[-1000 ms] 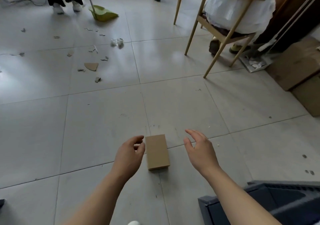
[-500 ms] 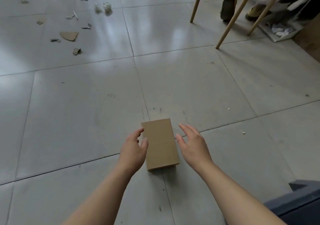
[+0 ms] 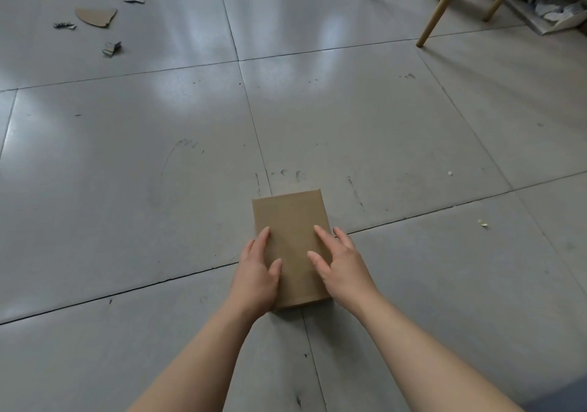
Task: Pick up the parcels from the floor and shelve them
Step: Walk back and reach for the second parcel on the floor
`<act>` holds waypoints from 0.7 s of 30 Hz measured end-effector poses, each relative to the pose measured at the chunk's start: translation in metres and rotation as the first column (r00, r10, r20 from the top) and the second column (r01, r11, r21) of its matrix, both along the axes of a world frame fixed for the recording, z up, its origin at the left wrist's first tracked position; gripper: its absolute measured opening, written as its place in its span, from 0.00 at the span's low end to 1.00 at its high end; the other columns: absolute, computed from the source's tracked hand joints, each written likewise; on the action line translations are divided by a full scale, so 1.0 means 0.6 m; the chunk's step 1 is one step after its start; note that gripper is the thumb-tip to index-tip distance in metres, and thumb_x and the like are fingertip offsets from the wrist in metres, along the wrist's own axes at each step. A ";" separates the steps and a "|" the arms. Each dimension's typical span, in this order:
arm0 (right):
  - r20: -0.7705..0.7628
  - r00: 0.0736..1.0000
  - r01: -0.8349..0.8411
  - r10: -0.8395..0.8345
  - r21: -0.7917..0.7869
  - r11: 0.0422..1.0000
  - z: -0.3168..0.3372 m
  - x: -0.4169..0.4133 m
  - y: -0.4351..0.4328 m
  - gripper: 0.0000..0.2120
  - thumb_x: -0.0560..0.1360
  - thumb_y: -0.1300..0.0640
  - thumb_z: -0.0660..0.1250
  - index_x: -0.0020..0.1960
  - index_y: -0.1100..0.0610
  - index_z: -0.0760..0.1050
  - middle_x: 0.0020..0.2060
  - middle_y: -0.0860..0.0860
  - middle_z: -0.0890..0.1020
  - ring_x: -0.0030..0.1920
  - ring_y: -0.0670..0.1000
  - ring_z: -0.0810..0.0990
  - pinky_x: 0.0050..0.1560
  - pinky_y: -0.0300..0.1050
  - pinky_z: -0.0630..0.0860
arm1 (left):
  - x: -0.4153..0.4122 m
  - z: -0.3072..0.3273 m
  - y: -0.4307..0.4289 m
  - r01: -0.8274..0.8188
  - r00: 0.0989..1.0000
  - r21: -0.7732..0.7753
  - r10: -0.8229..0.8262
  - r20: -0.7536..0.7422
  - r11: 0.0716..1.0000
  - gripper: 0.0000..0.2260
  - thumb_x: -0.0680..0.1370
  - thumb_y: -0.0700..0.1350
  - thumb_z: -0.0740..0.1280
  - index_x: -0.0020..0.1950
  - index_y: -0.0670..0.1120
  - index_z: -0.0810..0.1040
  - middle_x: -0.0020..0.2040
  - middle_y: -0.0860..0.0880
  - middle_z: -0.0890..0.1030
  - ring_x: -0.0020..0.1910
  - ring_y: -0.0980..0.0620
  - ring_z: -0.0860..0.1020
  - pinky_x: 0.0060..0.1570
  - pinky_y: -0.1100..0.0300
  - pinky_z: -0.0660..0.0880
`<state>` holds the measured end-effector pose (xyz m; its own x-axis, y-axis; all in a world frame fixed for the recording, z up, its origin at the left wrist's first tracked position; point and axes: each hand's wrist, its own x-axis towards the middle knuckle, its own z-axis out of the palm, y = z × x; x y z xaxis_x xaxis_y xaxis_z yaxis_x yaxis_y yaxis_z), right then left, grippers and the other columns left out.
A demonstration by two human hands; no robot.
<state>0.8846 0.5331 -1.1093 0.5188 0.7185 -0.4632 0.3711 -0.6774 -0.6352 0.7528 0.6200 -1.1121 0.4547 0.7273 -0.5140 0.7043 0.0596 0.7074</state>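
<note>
1. Head view looks down on two bare forearms reaching to a plain brown rectangular cardboard parcel [image 3: 289, 218] on the floor.
2. The left hand [image 3: 258, 273] sits at the parcel's left edge. Its fingers [image 3: 264, 236] are nearly straight and only slightly spread, with the forefinger and thumb lying on the top face.
3. The remaining left fingers hang over the left edge; whether they touch the side wall cannot be told.
4. The right hand [image 3: 342, 268] mirrors it at the right edge. Its fingers [image 3: 322, 237] are straight and fanned apart, with the forefinger and thumb resting on the top face.
5. The outer right fingers reach past the right edge towards the floor, and their contact with the parcel's side is hidden.
6. Neither hand curls round the parcel; both lie flat against it.
7. The parcel lies flat on the grey tiled floor [image 3: 127, 195], its long side running away from the person, covering the spot where dark grout lines cross.
8. Its top is smooth and unmarked, with no label or tape showing, and its corners look crisp.
9. Torn brown cardboard scraps [image 3: 96, 17] lie well apart at the upper left.
10. Pale wooden chair legs [image 3: 440, 8] stand at the upper right.
</note>
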 end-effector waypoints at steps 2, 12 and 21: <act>-0.027 1.000 0.003 -0.002 0.010 1.000 -0.010 -0.001 0.004 0.27 0.78 0.49 0.61 0.74 0.43 0.57 0.76 0.53 0.55 0.73 0.52 0.60 0.70 0.43 0.58 | 0.001 -0.008 -0.001 0.008 1.000 -0.006 -0.007 0.018 1.000 0.29 0.79 0.41 0.63 0.77 0.54 0.55 0.75 0.49 0.62 0.72 0.51 0.64 0.67 0.62 0.59; 0.000 1.000 0.002 -0.002 0.027 1.000 0.025 0.012 0.011 0.29 0.76 0.50 0.63 0.74 0.42 0.56 0.74 0.52 0.60 0.72 0.51 0.63 0.70 0.43 0.60 | 0.011 0.035 0.007 0.036 0.999 0.011 -0.036 0.013 0.999 0.31 0.78 0.39 0.63 0.77 0.54 0.54 0.75 0.50 0.63 0.72 0.52 0.64 0.68 0.60 0.60; 0.051 0.999 -0.010 0.007 0.064 0.998 0.199 0.005 0.019 0.28 0.77 0.49 0.62 0.74 0.42 0.56 0.74 0.49 0.61 0.70 0.51 0.65 0.68 0.46 0.65 | 0.002 0.215 0.023 0.050 0.998 0.005 -0.050 0.032 0.999 0.31 0.79 0.39 0.62 0.77 0.55 0.54 0.75 0.50 0.63 0.72 0.52 0.65 0.68 0.60 0.61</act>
